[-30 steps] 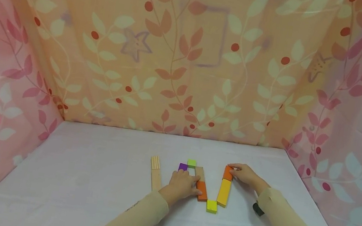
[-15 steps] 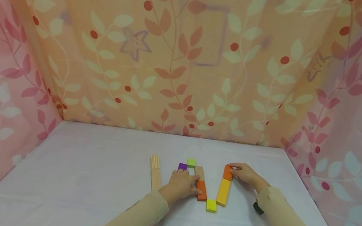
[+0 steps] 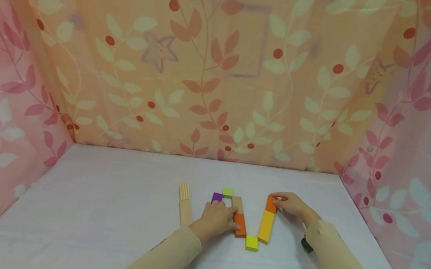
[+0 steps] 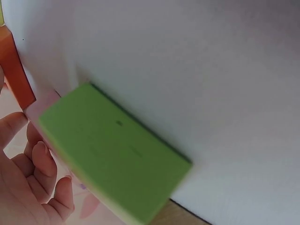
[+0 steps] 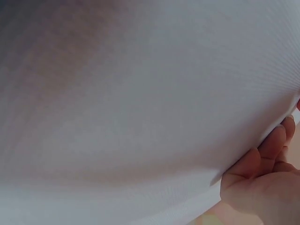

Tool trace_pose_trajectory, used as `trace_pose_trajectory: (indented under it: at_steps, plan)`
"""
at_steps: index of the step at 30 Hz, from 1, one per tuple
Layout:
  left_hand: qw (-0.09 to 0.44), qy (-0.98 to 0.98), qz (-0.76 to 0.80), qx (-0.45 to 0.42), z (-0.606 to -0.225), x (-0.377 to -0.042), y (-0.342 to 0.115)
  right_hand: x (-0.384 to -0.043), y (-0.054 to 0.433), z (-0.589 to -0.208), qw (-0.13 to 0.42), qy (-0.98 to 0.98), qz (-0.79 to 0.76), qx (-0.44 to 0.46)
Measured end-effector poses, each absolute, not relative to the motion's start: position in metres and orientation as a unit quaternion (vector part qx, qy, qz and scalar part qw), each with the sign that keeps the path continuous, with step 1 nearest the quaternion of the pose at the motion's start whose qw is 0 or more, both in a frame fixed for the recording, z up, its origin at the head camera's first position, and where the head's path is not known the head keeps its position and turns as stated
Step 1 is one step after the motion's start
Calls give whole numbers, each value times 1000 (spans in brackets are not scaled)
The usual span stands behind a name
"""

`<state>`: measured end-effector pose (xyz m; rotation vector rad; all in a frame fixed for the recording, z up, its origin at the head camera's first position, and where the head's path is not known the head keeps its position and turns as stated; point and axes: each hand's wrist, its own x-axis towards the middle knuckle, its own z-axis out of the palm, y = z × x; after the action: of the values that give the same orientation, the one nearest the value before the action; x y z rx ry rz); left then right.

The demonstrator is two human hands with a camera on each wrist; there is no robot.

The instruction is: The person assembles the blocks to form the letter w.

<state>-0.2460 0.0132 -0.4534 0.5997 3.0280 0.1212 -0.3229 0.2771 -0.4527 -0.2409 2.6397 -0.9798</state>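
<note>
In the head view, my left hand (image 3: 216,220) lies over the left half of a row of flat blocks. Its index finger and thumb touch the left side of a dark orange block (image 3: 240,226), which follows a plain wood block (image 3: 237,204). A purple block (image 3: 217,197) shows past its knuckles. My right hand (image 3: 291,204) pinches the corner of an orange block (image 3: 271,204) that adjoins a yellow block (image 3: 266,227). In the left wrist view, a green block (image 4: 115,150) looms large beside loosely curled fingers. The right wrist view shows curled fingers (image 5: 272,145) at its edge.
A lime block (image 3: 227,192) sits at the back and a bright yellow one (image 3: 251,243) at the front of the zigzag. A striped block (image 3: 185,191) tops a plain wood strip (image 3: 185,213) on the left. Floral curtains (image 3: 215,82) enclose the white table (image 3: 98,219).
The head view has shifted very slightly. Both hands and the blocks keep their places.
</note>
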Motion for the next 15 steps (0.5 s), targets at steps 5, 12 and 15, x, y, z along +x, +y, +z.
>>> trace_pose_trajectory:
  at_steps: [5, 12, 15]
  plan:
    - [35, 982, 47, 182, -452, -244, 11, -323, 273, -453, 159, 921, -344, -95]
    - [28, 981, 58, 184, -449, -240, 11, -322, 273, -452, 163, 916, -359, -80]
    - [10, 981, 67, 180, -443, -236, 5, -319, 275, -449, 153, 917, -363, -66]
